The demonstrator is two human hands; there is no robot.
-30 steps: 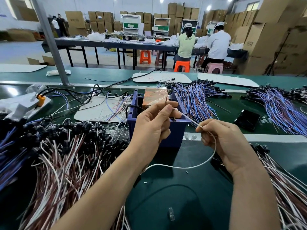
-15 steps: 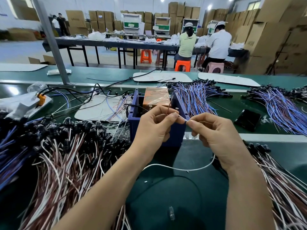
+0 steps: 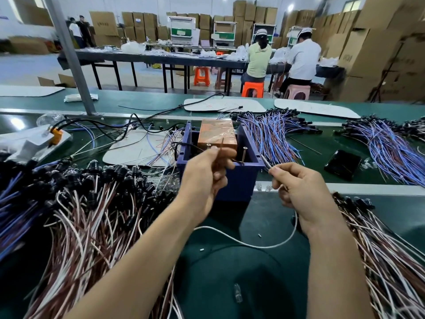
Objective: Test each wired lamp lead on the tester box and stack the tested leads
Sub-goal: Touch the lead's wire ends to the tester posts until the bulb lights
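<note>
The tester box (image 3: 240, 178) is a blue open box with a copper-coloured block and two upright screws inside. My left hand (image 3: 205, 178) pinches the brown wire end of a lamp lead over the box, close to the left screw. My right hand (image 3: 301, 192) pinches the other wire end beside the box's right wall. The lead's white wire (image 3: 259, 245) loops down between my wrists over the green mat. A big pile of brown-and-white leads (image 3: 92, 217) with black lamp holders lies at my left. Another stack of such leads (image 3: 386, 254) lies at my right.
Blue-and-purple lead bundles (image 3: 273, 137) lie behind the box, with another bundle (image 3: 388, 146) at far right. A black phone (image 3: 342, 164) lies right of the box. White boards (image 3: 140, 148), black cables and an orange plug (image 3: 56, 134) sit at back left. Two people work at a far table.
My hands were together over the box half a second ago; now they have parted. The right hand has moved right and down with its wire end, and the left hand holds its end nearer the screw.
</note>
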